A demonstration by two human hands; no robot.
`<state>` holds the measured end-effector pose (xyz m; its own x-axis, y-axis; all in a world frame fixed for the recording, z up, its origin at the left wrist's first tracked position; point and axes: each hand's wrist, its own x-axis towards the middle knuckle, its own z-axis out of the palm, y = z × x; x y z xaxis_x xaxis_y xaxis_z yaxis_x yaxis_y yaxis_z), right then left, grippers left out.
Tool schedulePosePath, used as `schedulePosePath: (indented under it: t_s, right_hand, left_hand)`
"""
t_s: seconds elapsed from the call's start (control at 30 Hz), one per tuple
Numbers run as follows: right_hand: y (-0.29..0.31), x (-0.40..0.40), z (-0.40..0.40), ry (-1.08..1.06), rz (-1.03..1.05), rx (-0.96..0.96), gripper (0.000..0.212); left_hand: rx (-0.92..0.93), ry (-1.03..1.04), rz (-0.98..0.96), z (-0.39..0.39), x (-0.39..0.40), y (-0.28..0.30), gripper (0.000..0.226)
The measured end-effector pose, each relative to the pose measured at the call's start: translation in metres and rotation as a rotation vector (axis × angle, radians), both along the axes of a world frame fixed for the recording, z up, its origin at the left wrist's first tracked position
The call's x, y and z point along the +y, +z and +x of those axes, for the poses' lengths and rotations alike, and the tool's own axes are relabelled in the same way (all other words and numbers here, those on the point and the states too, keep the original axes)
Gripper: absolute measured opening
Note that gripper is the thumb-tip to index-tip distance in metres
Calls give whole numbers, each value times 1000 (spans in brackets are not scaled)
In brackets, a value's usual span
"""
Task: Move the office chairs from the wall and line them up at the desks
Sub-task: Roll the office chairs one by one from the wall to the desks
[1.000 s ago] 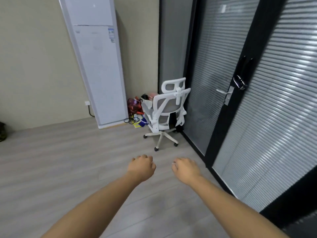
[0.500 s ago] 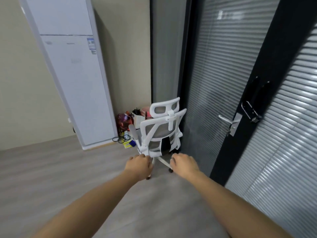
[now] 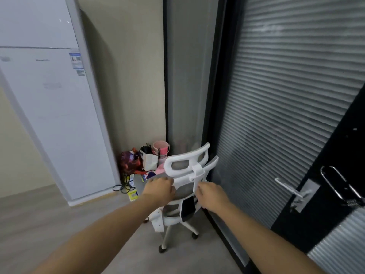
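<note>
Both hands reached the white office chair (image 3: 189,169); the left hand (image 3: 159,189) and right hand (image 3: 212,195) hid their fingers, grip unclear through blur.

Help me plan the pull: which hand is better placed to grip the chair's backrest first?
Left. The left hand already lies against the white chair backrest's frame; the right hand hovers beside its central spine, fingers open.

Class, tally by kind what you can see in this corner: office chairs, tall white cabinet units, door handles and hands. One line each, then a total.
Office chairs: 1, the white chair
Tall white units: 1, the white unit
Door handles: 1, the door handle
Hands: 2, the left hand and the right hand
Total: 5
</note>
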<state>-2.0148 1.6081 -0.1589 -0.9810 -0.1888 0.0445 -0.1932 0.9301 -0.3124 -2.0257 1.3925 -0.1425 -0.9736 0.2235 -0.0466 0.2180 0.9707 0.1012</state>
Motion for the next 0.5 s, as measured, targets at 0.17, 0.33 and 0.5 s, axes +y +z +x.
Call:
schedulePosePath:
  t_s: [0.17,0.33,0.5]
  right_hand:
    - [-10,6,-94,17,-19,27,25]
    - [-8,22,-196,68,-79,111,23]
    - [-10,47,-283,158,-14,103,24]
  left_hand:
    - [-10,41,34,-82,11,-13,37]
    - [58,83,42,-153,29,-29,36]
    - [52,79,-32,-216,53,-33,39]
